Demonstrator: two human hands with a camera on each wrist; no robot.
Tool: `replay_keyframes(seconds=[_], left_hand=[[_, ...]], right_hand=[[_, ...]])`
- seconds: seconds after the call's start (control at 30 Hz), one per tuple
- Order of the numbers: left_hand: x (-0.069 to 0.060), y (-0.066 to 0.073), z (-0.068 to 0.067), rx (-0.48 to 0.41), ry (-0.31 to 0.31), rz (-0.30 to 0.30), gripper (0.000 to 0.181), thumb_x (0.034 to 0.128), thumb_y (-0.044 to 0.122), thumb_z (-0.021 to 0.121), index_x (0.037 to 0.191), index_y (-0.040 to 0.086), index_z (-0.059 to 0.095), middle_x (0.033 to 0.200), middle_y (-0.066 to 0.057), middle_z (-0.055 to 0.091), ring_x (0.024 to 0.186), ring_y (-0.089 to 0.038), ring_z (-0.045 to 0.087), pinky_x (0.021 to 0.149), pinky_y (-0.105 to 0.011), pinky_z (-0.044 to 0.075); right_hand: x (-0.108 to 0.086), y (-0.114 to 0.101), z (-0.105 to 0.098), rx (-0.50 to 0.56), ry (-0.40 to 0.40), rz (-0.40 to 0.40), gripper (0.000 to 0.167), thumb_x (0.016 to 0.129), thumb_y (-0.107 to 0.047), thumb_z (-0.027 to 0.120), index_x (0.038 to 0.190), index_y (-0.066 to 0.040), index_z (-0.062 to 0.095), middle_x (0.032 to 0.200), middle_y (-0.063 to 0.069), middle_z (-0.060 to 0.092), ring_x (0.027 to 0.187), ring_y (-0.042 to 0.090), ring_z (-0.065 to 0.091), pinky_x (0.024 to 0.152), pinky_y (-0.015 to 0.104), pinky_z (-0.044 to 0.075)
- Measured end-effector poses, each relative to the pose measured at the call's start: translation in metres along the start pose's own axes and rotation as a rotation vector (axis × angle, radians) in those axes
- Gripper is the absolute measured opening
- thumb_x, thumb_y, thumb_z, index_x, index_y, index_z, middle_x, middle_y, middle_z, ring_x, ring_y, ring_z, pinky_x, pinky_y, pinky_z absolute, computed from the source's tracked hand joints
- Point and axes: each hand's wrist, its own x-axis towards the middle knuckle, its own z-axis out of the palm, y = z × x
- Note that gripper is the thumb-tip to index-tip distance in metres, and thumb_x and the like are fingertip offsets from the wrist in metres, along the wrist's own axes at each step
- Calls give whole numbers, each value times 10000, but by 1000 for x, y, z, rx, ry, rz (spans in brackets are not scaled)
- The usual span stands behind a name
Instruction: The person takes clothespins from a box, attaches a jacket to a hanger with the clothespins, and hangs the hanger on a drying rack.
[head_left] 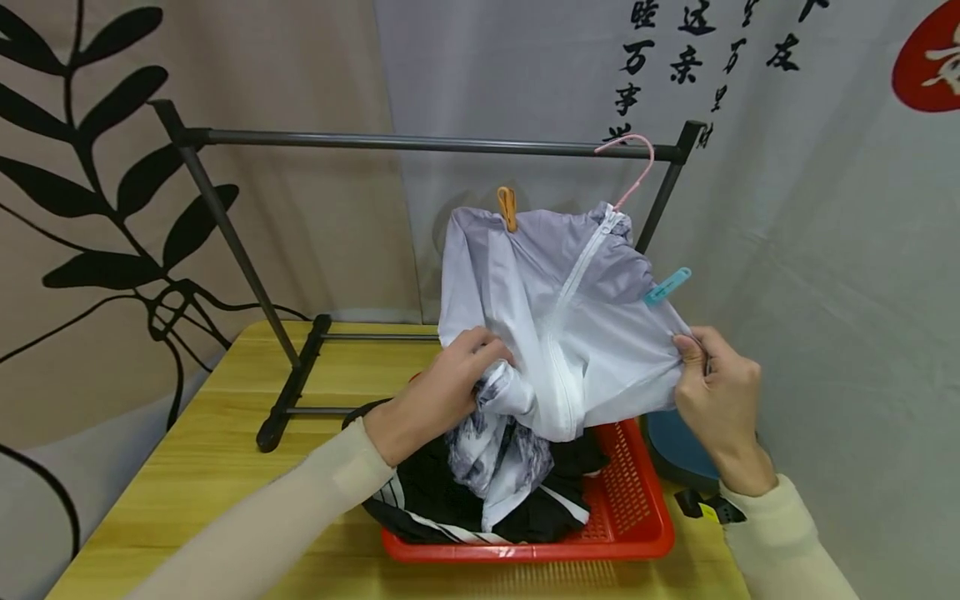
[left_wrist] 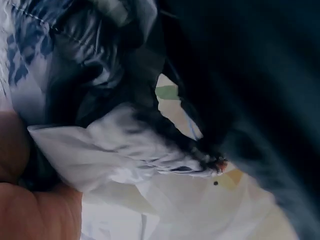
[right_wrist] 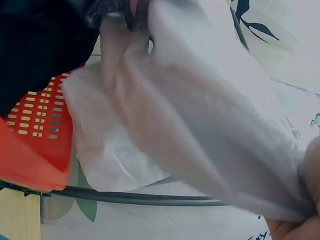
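Pale zipped garment [head_left: 510, 287] is pinched at right edge by fingers of right hand [head_left: 720, 400]; near left, seemingly grasped by left hand [head_left: 442, 392], fingertips obscured. Red basket [head_left: 633, 492] below.

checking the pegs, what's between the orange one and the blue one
Between the orange peg and blue peg, the head view shows the garment and its white zip.

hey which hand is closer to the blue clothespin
Right. The right hand grips the garment just below the blue clothespin; the left hand holds it farther away, on the left.
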Motion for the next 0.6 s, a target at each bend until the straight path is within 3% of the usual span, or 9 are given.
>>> replay_keyframes(seconds=[0.13, 0.3, 0.43, 0.6], left_hand=[[20, -4, 6, -23, 88, -30, 476, 883, -281, 797, 1188, 76, 720, 1216, -171, 713, 1157, -375, 758, 994, -473, 695], [42, -15, 10, -32, 151, -95, 428, 948, -287, 705, 1207, 51, 737, 1210, -187, 710, 1187, -396, 755, 1041, -492, 684], [52, -26, 14, -37, 164, -143, 452, 966, -301, 642, 1233, 53, 733, 1221, -187, 704, 1219, -392, 748, 1080, -492, 671], [53, -37, 21, -55, 140, -188, 456, 961, -293, 664, 1243, 59, 731, 1222, -186, 699, 1231, -392, 739, 1087, -498, 668]], right_hand=[[8, -4, 4, 0, -5, 3, 97, 1061, 19, 795, 1015, 104, 795, 714, 226, 704, 590, -45, 403, 601, 172, 323], [25, -10, 9, -18, -29, 31, 173, 1117, -50, 755, 1054, 108, 790, 779, 263, 749, 605, -39, 439, 593, 168, 326], [37, -11, 13, -41, -56, 37, 227, 1148, -100, 726, 1049, 98, 776, 760, 252, 732, 595, -27, 437, 590, 179, 324], [42, -12, 15, -43, -57, 38, 229, 1146, -102, 731, 1039, 96, 776, 760, 252, 737, 605, -20, 459, 598, 181, 333]])
